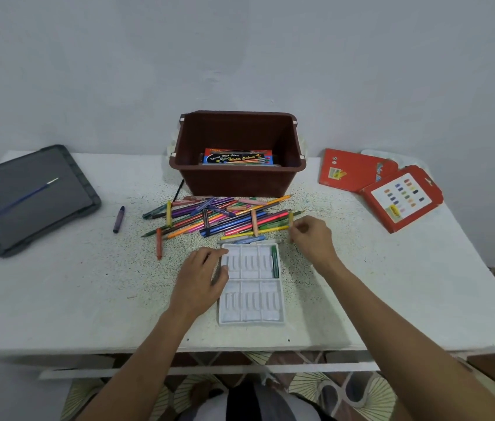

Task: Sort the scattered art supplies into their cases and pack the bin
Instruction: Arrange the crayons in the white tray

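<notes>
1. Two hands were over the desk (57, 299), both bare, forearms coming in from the near edge.
2. L hand (199, 282) lay on the left rim of a white slotted tray (252, 322), fingers fairly straight & reaching the far-left corner; it pressed on the tray, not wrapped round it.
3. R hand (313, 238) was closed in a pinch on an olive crayon (291, 219) at the right end of the pile, the crayon roughly upright betw. thumb & fingertips.
4. Tray sat near the desk's front, centre, w/ two banks of slots. One green crayon (275, 264) lay in the far bank's rightmost slot; other slots looked bare.
5. Pile of colour pencils, pens & crayons (218, 218) lay betw. the tray & the brown bin (237, 183), mostly slanting left to right.
6. Bin stood at the back, centre. Inside: a flat pen box (237, 158) w/ a dark printed lid.
7. Strays: purple crayon (118, 219) alone left of the pile; orange crayon (159, 243) at the pile's near-left edge.
8. Far left: grey lid (57, 226) flat on the desk, a blue brush (27, 196) lying on it.
9. Far right: two red card cases, a plain one (352, 170) & one w/ a colour-swatch panel (401, 197), overlapping.
</notes>
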